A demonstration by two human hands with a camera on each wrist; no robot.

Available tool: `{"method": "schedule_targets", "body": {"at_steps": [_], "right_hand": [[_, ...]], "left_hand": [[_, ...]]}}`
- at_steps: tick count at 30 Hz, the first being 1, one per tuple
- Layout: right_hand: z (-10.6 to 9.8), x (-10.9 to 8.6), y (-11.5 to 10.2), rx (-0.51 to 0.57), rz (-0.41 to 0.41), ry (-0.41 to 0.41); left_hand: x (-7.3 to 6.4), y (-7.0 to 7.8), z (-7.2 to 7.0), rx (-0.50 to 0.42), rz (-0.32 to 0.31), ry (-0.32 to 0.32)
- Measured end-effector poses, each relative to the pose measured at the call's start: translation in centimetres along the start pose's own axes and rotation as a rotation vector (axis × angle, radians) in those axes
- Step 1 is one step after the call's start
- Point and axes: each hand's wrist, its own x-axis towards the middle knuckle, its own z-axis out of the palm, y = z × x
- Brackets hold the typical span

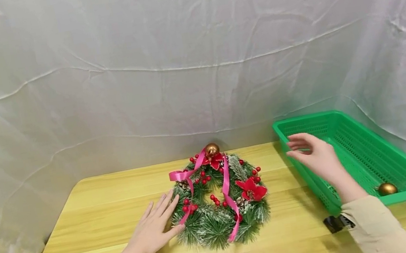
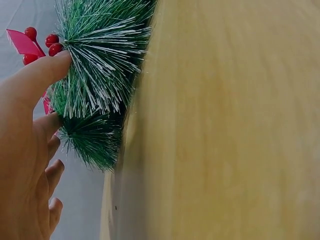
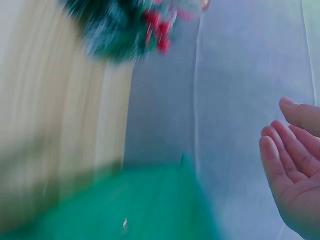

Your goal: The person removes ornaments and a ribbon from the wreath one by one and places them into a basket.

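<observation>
A green wreath (image 1: 213, 227) with frosted needles, red berries, red flowers (image 1: 252, 190) and a pink ribbon (image 1: 226, 180) lies on the table. At its far edge sits a gold ball (image 1: 212, 149). My left hand (image 1: 154, 233) rests at the wreath's left side, fingers spread; in the left wrist view its thumb (image 2: 50, 70) overlaps the needles by the berries. Over the left rim of a green basket (image 1: 370, 161) hovers my right hand (image 1: 319, 158), its fingers loosely bent with nothing between them, as the right wrist view also shows. Another gold ball (image 1: 387, 188) lies inside the basket.
The basket stands at the table's right edge. A pale cloth (image 1: 179, 81) hangs behind the wooden table (image 1: 93, 216) and along its sides. Dark straps with small devices (image 1: 338, 223) sit on both wrists.
</observation>
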Motion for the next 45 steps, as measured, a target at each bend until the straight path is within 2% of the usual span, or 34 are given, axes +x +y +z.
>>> {"method": "schedule_targets", "body": {"at_steps": [4,8,16,22,30,33,38,45], "right_hand": [[2.8,1.5,-2.0,0.083,-0.042,-0.021],[5.0,2.6,-3.7,0.162,-0.048,-0.060],[8.0,4.7,-5.8,0.339,-0.026,-0.085],[9.9,6.9,-7.0,0.382,-0.035,-0.117],[13.2,9.6,-7.3,0.425,0.041,-0.243],[14.5,10.1,-6.7,0.422,0.065,-0.283],[16.1,10.5,-5.6,0.346,0.067,-0.308],[17.1,10.5,-5.1,0.099,0.014,-0.329]], "left_hand": [[0.0,0.2,-0.1,0.001,0.005,-0.001],[0.0,0.2,0.0,0.001,0.004,0.003],[-0.1,0.2,0.0,-0.002,0.000,0.014],[0.0,0.1,0.0,0.001,-0.001,0.006],[0.0,0.2,0.0,0.001,-0.008,-0.010],[0.1,0.3,0.0,0.001,-0.004,-0.009],[0.2,0.5,0.1,-0.007,-0.009,-0.021],[0.2,0.6,-0.1,-0.027,-0.010,-0.029]]}}
